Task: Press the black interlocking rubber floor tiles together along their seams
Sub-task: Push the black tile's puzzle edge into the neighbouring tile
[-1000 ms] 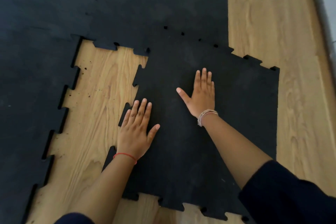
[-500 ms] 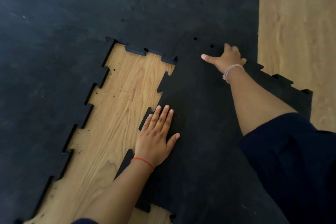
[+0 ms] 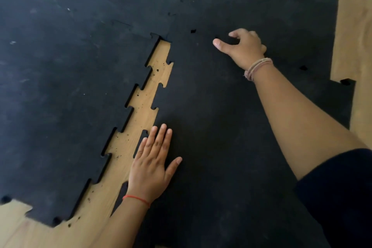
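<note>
A loose black rubber tile (image 3: 217, 127) with toothed edges lies under both my hands. My left hand (image 3: 153, 165) rests flat, fingers together, on its left edge beside the teeth. My right hand (image 3: 244, 47) is at the tile's far edge, fingers curled down and thumb stretched left, pressing on the seam with the laid tiles (image 3: 241, 2) behind. To the left lies another laid black tile (image 3: 70, 106), its toothed edge facing the loose tile across a narrow strip of bare wood (image 3: 141, 106). Small gaps show along the far seam (image 3: 193, 31).
Wooden floor (image 3: 360, 46) shows at the right and at the bottom left. Black crumbs are scattered on the wood strip between the tiles. My dark sleeve (image 3: 342, 197) fills the lower right corner.
The loose tile has slid left and the wood gap has narrowed to a strip. My right hand stays at the far seam, fingers curled. My left hand stays flat on the left edge.
</note>
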`<move>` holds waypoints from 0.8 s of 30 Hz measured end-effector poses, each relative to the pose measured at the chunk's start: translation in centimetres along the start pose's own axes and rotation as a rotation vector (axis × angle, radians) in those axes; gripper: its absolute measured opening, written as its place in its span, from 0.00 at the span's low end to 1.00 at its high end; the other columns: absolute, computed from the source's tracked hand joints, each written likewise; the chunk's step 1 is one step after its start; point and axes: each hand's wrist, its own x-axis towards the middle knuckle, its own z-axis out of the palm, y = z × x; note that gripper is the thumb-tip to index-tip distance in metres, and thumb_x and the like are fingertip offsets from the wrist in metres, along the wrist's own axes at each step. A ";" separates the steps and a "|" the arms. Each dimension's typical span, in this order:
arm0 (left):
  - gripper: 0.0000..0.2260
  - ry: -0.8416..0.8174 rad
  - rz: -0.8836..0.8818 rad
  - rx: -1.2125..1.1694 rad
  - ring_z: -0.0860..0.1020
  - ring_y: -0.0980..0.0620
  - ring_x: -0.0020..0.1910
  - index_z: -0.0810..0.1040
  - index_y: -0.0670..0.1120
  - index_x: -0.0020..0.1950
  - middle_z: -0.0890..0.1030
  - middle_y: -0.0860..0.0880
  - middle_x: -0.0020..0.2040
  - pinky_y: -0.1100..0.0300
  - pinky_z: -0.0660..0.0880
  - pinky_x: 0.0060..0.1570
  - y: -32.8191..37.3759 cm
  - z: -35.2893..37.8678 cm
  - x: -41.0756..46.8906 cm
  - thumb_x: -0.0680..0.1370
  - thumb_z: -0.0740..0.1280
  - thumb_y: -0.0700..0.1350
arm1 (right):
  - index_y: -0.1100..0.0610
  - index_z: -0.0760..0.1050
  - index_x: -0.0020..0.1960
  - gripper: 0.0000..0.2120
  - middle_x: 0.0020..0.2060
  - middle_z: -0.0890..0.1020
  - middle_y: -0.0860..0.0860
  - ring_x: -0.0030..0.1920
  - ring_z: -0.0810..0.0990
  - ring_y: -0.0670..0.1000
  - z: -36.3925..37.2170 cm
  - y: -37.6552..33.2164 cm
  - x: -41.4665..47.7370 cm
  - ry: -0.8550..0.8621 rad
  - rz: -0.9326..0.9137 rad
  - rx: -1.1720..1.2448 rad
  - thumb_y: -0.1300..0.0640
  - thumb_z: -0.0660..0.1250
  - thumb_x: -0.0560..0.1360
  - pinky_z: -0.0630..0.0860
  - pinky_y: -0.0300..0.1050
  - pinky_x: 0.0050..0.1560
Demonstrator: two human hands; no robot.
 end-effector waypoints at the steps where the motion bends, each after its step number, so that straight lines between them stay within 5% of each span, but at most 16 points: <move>1: 0.30 -0.001 -0.010 0.000 0.45 0.50 0.73 0.52 0.45 0.74 0.53 0.46 0.74 0.55 0.44 0.70 -0.8 -0.2 0.0 0.78 0.47 0.61 | 0.54 0.69 0.64 0.32 0.65 0.68 0.56 0.66 0.64 0.58 1.0 -0.4 0.2 -0.037 -0.035 -0.098 0.33 0.61 0.70 0.57 0.52 0.65; 5: 0.29 0.006 0.012 0.001 0.46 0.50 0.73 0.51 0.46 0.74 0.53 0.46 0.75 0.55 0.43 0.70 -2.7 -0.7 1.0 0.78 0.47 0.61 | 0.60 0.51 0.74 0.43 0.73 0.56 0.58 0.73 0.50 0.58 4.8 -0.8 0.0 -0.120 -0.107 -0.287 0.32 0.55 0.72 0.50 0.55 0.69; 9: 0.26 0.062 -0.189 -0.094 0.45 0.49 0.73 0.51 0.45 0.74 0.53 0.44 0.74 0.54 0.43 0.69 0.0 -0.4 0.5 0.79 0.48 0.55 | 0.60 0.49 0.74 0.44 0.73 0.56 0.59 0.73 0.51 0.59 5.7 -0.5 -0.3 -0.047 -0.101 -0.246 0.32 0.56 0.71 0.50 0.56 0.70; 13: 0.26 0.090 -0.494 -0.226 0.44 0.48 0.73 0.52 0.41 0.73 0.53 0.43 0.74 0.55 0.42 0.69 4.7 0.6 -1.3 0.79 0.47 0.54 | 0.61 0.54 0.72 0.46 0.71 0.59 0.59 0.71 0.55 0.60 5.5 -1.4 0.6 -0.086 -0.037 -0.273 0.30 0.60 0.68 0.55 0.56 0.69; 20: 0.28 0.119 -0.489 -0.193 0.45 0.47 0.73 0.50 0.42 0.74 0.51 0.44 0.75 0.54 0.43 0.70 3.4 1.2 -2.6 0.79 0.47 0.57 | 0.59 0.68 0.60 0.37 0.63 0.71 0.56 0.65 0.66 0.56 3.6 -4.2 1.8 -0.002 0.017 -0.003 0.33 0.68 0.64 0.64 0.53 0.65; 24: 0.28 0.101 -0.425 -0.134 0.46 0.48 0.73 0.51 0.44 0.74 0.52 0.46 0.75 0.55 0.43 0.70 0.3 1.0 -4.1 0.79 0.48 0.58 | 0.57 0.68 0.64 0.32 0.65 0.69 0.55 0.67 0.64 0.57 5.2 -4.6 -0.7 0.011 -0.033 -0.086 0.35 0.62 0.70 0.58 0.58 0.66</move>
